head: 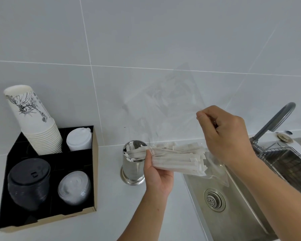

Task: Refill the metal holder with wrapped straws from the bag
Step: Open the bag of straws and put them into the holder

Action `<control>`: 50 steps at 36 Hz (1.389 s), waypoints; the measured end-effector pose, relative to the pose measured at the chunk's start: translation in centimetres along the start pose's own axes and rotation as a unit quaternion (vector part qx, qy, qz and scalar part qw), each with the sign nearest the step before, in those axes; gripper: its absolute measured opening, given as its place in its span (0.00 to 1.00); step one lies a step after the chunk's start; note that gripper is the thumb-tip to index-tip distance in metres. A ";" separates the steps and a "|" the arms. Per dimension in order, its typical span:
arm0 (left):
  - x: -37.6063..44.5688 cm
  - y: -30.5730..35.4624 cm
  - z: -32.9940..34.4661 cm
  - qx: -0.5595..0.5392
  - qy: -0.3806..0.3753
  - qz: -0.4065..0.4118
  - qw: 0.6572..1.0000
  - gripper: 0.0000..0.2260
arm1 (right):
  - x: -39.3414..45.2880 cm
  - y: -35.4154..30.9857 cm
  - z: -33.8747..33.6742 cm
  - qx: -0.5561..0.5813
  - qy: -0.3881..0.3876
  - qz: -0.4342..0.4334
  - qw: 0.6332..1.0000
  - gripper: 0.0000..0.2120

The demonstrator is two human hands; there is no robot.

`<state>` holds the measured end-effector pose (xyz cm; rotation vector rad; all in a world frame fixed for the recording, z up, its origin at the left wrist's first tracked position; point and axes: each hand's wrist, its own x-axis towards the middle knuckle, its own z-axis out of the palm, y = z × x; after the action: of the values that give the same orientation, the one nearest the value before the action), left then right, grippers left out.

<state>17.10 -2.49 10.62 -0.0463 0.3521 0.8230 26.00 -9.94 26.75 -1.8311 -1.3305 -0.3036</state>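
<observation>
A shiny metal holder [132, 168] stands on the white counter beside the sink, with a few wrapped straws inside. My left hand [157, 178] grips a bundle of white paper-wrapped straws [179, 159], held level, its left ends over the holder's mouth. My right hand [224, 134] pinches the clear plastic bag [170, 101], which billows up against the wall tiles. The bundle's right ends still lie inside the bag's lower part.
A black cardboard organiser [94, 171] at the left holds a stack of paper cups [35, 122], white lids [79, 139], black lids [29, 183] and clear lids [74, 187]. A steel sink [233, 214] with a drain and grey faucet [274, 119] lies at the right.
</observation>
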 end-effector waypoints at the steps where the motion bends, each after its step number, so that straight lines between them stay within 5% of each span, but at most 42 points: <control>1: -0.1 0.0 0.0 -0.001 -0.001 0.001 1.000 0.13 | 0.2 -0.1 0.1 -0.001 -0.003 -0.004 1.000 0.13; 14: 0.1 1.0 0.7 -0.033 0.007 0.008 0.999 0.25 | 2.4 -0.8 1.1 -0.008 -0.022 -0.041 0.999 0.14; 50: 0.1 1.4 0.8 -0.074 0.059 -0.026 0.995 0.20 | 6.4 -1.6 3.1 -0.033 -0.094 -0.058 0.993 0.13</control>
<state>16.39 -1.36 11.43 -0.2417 0.3987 0.7963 26.41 -3.18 29.49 -1.8772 -1.5779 -0.2434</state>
